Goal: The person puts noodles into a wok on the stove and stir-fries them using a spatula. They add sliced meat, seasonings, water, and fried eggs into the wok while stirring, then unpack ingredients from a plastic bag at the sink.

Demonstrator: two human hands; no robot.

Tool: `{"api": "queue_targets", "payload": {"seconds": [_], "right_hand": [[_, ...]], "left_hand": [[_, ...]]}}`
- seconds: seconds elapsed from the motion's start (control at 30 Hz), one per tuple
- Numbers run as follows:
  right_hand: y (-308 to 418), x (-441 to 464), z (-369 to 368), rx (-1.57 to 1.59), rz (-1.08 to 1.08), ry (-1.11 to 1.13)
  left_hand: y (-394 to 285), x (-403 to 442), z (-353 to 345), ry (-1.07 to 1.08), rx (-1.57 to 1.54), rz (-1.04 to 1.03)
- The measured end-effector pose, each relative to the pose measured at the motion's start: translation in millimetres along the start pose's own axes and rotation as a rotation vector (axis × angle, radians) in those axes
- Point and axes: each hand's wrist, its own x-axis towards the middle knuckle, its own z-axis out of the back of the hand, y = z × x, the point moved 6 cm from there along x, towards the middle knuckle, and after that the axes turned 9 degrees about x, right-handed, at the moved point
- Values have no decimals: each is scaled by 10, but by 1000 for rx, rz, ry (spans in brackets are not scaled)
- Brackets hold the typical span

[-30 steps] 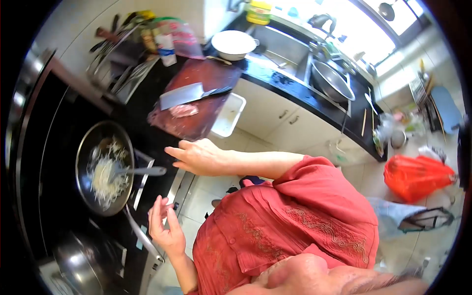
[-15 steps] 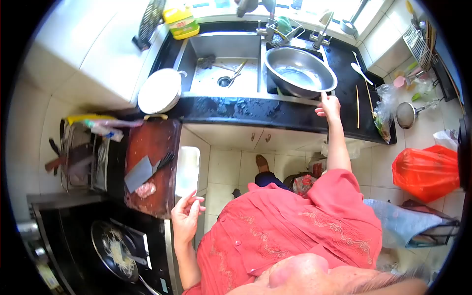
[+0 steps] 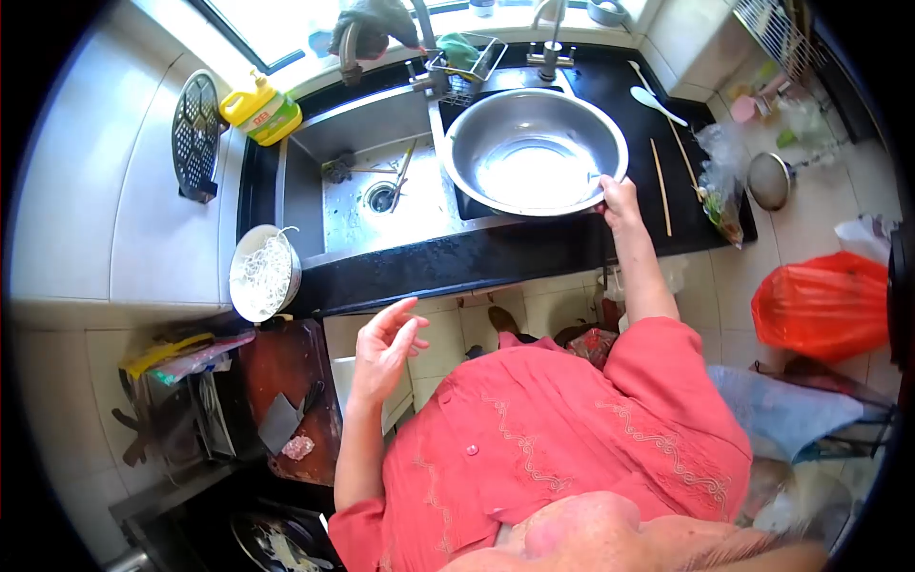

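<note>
My right hand (image 3: pixel 618 197) grips the near right rim of a large steel basin (image 3: pixel 534 198). The basin sits over the right sink bowl, tilted a little toward me, and its inside looks bare and shiny. In front of the counter edge, my left hand (image 3: pixel 386 348) is raised with its fingers apart and nothing in them. Left of the basin is the steel sink (image 3: pixel 353 214), with chopsticks and a dark scrubber lying by its drain. A white bowl of pale noodles (image 3: pixel 264 275) stands at the counter's left end.
A cleaver (image 3: pixel 281 424) and a lump of raw meat (image 3: pixel 298 447) lie on a cutting board (image 3: pixel 319 381). The pan (image 3: pixel 286 545) at lower left holds pale food. A yellow detergent bottle (image 3: pixel 260 112), chopstick (image 3: pixel 660 186), white spoon (image 3: pixel 658 105) and red bag (image 3: pixel 820 303) are around.
My right hand has taken a firmer hold on the basin, which has shifted slightly left in view. My left hand has risen from beside the cutting board toward the counter. The view has turned left.
</note>
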Motion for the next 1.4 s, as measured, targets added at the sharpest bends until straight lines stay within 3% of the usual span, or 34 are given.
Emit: {"api": "queue_targets", "payload": {"seconds": [0.2,0.33,0.5,0.63,0.73,0.77,0.8,0.87,0.93,1.07,1.2,1.4], "right_hand": [[117,-317,945,271,-55,-89],[26,-281,1431,455,28,-308],[-40,-279,1710,396,114,-573],[-5,-420,1744,417,213,-661],[253,-859,1782,-149,59,-704],[396,-886,1934,-766,241,-707],[491,-927,1968,-1387,423,-664],[818,-1096,1803,-1469,488,-638],[1045,-1259,1089,-662,237,-154],[1430,-1104,-338,-483,520,340],[1728,-570,-1124,-280,478,540],[3017,600,-1989,-27,539,738]], "left_hand": [[34,97,-15,186,-55,-9],[122,100,-50,256,-51,13],[224,66,-75,327,-85,32],[263,14,-19,325,-64,27],[315,3,28,328,-73,26],[291,-4,45,333,-83,17],[298,16,61,332,-91,11],[335,86,44,330,-116,40],[290,196,-27,308,-145,10],[41,457,-82,177,-119,-9],[-316,860,-126,75,-104,-35],[-866,1435,-510,93,-143,-105]]}}
